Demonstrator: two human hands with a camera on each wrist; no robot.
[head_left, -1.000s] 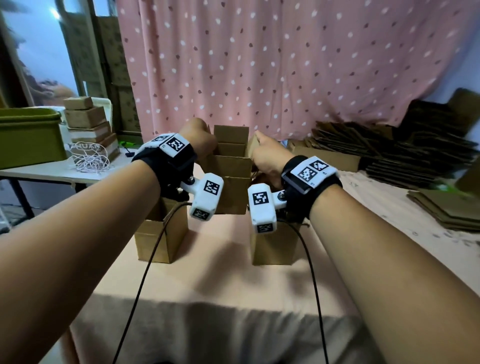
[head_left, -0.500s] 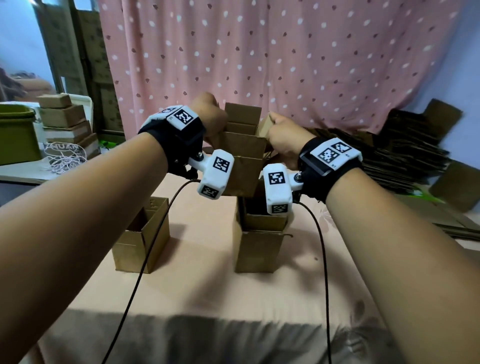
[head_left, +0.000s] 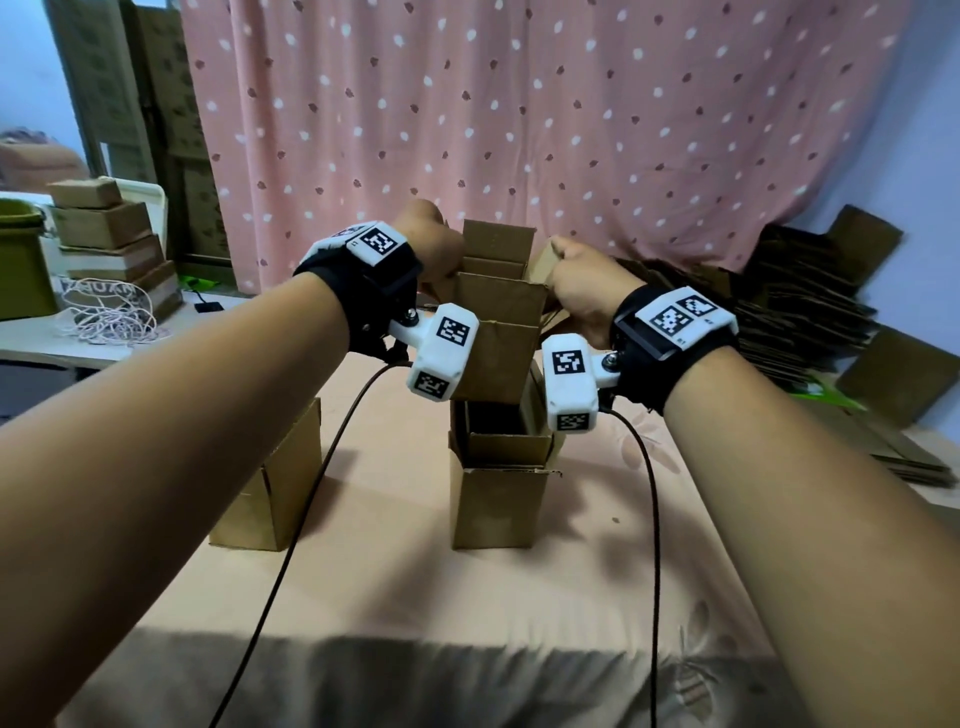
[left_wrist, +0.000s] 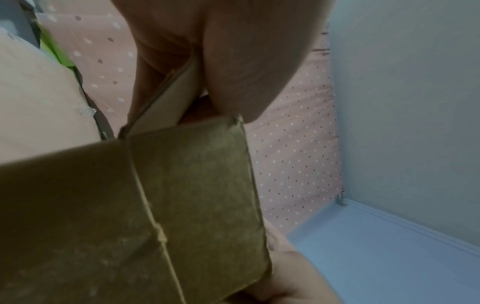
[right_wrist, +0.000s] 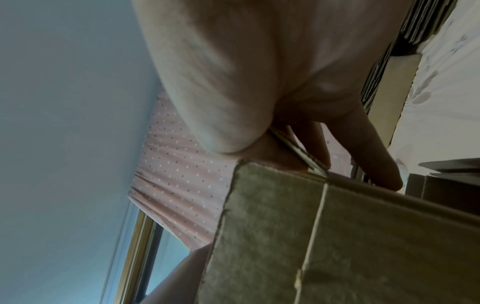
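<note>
A small brown cardboard box (head_left: 498, 338) hangs in the air between my two hands, its top flaps standing open. My left hand (head_left: 434, 249) pinches its left side flap, thumb and fingers on either face of the card (left_wrist: 166, 96). My right hand (head_left: 571, 280) pinches the right side flap (right_wrist: 298, 148) the same way. Directly under the held box, an open box (head_left: 501, 493) stands upright on the pink table (head_left: 415, 597). A second open box (head_left: 270, 493) stands to its left, partly hidden by my left forearm.
Flat cardboard blanks (head_left: 810, 312) are heaped at the right and back right. On a side table at the left are stacked small boxes (head_left: 109, 244), a tangle of string (head_left: 104, 317) and a green bin (head_left: 21, 260). A pink dotted curtain (head_left: 519, 130) hangs behind.
Both hands have lifted the held box a little higher above the standing box. The view has shifted right, so the standing boxes now appear further left and lower.
</note>
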